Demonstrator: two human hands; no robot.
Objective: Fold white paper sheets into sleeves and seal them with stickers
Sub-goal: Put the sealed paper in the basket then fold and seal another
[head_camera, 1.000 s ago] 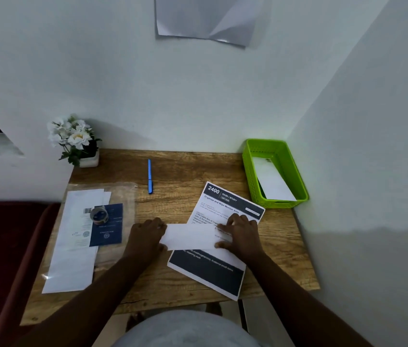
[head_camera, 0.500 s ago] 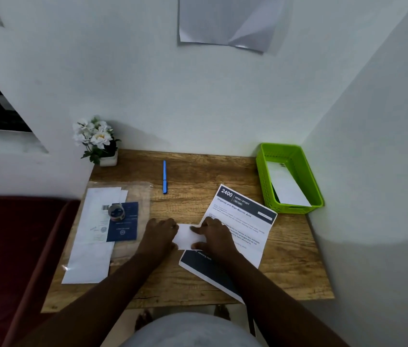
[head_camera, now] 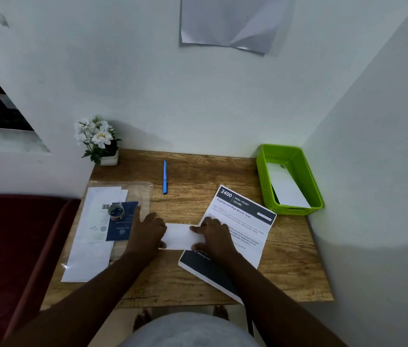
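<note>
- Left hand (head_camera: 148, 230) flat, palm down, fingers spread, pressing the left end of a small folded white paper strip (head_camera: 179, 236); no pinch.
- Right hand (head_camera: 213, 235) flat on the strip's right end, fingertips (head_camera: 195, 229) pressing the paper down, thumb at the strip's near edge.
- Folded strip lies near the middle of the wooden desk (head_camera: 198, 284), its right end overlapping the left edge of a printed black-and-white instruction sheet (head_camera: 243, 221) headed "2400".
- Left part of desk: clear plastic sleeve (head_camera: 138, 191) with white paper sheets (head_camera: 90, 246), a dark blue card (head_camera: 120, 226) and a small round tape roll (head_camera: 116, 211) on top.
- Back centre: blue pen (head_camera: 164, 177), lying pointing toward the wall.
- Back left corner: white flowers in small white pot (head_camera: 99, 144).
- Back right corner: lime green plastic basket (head_camera: 288, 179) holding a white folded paper (head_camera: 286, 189), leaning inside.
- Grey sheet (head_camera: 233, 21) stuck on the wall above the desk.
</note>
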